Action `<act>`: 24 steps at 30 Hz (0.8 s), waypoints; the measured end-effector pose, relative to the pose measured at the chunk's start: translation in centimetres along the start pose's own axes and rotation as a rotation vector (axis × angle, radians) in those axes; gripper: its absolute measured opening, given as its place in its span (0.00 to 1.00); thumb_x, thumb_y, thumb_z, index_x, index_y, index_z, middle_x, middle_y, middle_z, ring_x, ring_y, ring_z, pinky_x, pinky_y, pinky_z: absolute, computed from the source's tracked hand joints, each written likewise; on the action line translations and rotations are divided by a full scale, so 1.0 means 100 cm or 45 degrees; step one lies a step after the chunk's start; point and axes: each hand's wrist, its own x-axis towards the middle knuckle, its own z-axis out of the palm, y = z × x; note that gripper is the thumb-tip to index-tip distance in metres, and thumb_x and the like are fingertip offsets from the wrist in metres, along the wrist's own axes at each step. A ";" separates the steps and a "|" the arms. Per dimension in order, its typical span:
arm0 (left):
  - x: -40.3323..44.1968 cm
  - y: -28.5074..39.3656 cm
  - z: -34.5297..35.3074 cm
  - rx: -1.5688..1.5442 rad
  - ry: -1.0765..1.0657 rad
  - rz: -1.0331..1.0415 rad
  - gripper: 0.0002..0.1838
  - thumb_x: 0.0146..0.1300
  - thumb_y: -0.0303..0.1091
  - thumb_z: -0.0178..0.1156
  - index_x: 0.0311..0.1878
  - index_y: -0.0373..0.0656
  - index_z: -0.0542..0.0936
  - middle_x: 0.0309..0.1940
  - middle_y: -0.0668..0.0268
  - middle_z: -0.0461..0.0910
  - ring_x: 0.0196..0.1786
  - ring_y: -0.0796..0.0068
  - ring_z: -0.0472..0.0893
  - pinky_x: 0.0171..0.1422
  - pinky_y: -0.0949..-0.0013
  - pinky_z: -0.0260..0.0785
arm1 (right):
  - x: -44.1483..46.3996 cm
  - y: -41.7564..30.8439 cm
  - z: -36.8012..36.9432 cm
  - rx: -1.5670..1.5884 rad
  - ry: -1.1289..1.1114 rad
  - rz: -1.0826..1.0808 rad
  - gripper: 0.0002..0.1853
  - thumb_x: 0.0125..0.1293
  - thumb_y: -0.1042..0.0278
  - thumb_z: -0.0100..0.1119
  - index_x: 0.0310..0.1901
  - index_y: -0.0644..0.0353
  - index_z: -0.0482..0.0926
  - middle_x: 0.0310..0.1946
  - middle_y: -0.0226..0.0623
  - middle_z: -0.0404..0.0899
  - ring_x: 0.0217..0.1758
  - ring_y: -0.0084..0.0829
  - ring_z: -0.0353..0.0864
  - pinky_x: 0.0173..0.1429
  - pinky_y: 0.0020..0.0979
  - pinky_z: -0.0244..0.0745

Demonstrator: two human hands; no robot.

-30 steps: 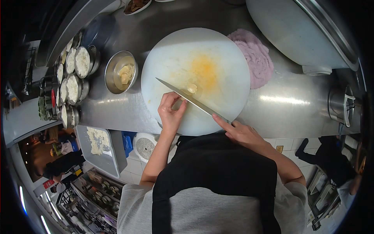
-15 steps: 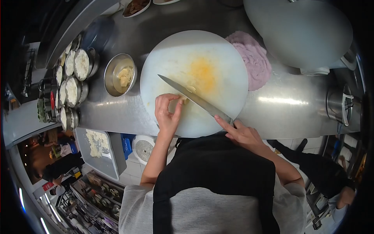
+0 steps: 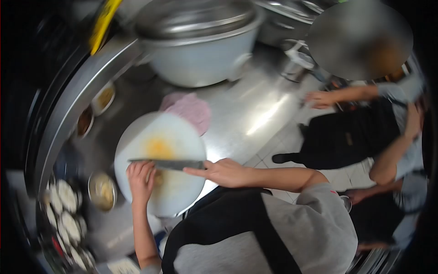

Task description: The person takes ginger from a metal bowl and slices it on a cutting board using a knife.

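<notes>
My right hand (image 3: 221, 172) grips the handle of a long knife (image 3: 175, 164), with the index finger stretched along the blade. The knife lies nearly level over a round white cutting board (image 3: 182, 194) that has an orange-yellow stain. My left hand (image 3: 141, 176) is at the blade's tip end, fingers bent and close together; whether they hold anything is blurred. A small pale piece (image 3: 159, 179) shows just below the blade. Left of the board stands a metal bowl (image 3: 102, 192) with yellowish pieces in it.
A large lidded pot (image 3: 200, 55) stands behind a pink cloth (image 3: 189, 112). Several bowls of white food (image 3: 68, 223) are at the lower left. Two small bowls, one of them pale-rimmed (image 3: 104, 98), sit at the upper left. Co-workers (image 3: 351, 137) stand at the right.
The view has swung to the right, showing the pot and co-workers. The knife now appears nearly level, and my left hand has come up to its tip end.
</notes>
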 end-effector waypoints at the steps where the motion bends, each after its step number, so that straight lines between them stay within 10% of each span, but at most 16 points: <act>1: 0.003 0.001 -0.001 -0.030 -0.026 0.002 0.10 0.54 0.28 0.65 0.41 0.44 0.81 0.40 0.63 0.79 0.49 0.59 0.75 0.60 0.57 0.61 | -0.003 0.000 0.001 0.009 0.036 -0.018 0.39 0.65 0.77 0.41 0.76 0.33 0.48 0.43 0.54 0.72 0.36 0.47 0.82 0.40 0.43 0.80; 10: 0.007 -0.009 0.012 -0.129 0.136 0.186 0.09 0.47 0.22 0.67 0.31 0.41 0.77 0.34 0.62 0.78 0.44 0.57 0.75 0.53 0.58 0.64 | -0.012 -0.010 0.028 -0.025 0.238 0.117 0.39 0.62 0.74 0.50 0.74 0.39 0.53 0.41 0.54 0.76 0.38 0.49 0.82 0.42 0.44 0.79; 15: 0.013 -0.023 0.011 -0.256 0.095 -0.060 0.06 0.51 0.24 0.66 0.32 0.36 0.80 0.32 0.55 0.79 0.39 0.53 0.78 0.44 0.58 0.69 | -0.004 0.021 0.048 0.063 0.572 0.031 0.40 0.61 0.75 0.57 0.74 0.46 0.52 0.42 0.55 0.78 0.41 0.50 0.82 0.41 0.42 0.79; 24: 0.002 -0.034 0.001 -0.348 -0.253 -0.375 0.04 0.52 0.25 0.66 0.30 0.37 0.80 0.26 0.60 0.81 0.31 0.64 0.82 0.38 0.65 0.72 | 0.009 0.018 0.045 0.111 0.366 0.131 0.40 0.62 0.68 0.62 0.74 0.49 0.53 0.38 0.51 0.77 0.37 0.54 0.80 0.42 0.47 0.76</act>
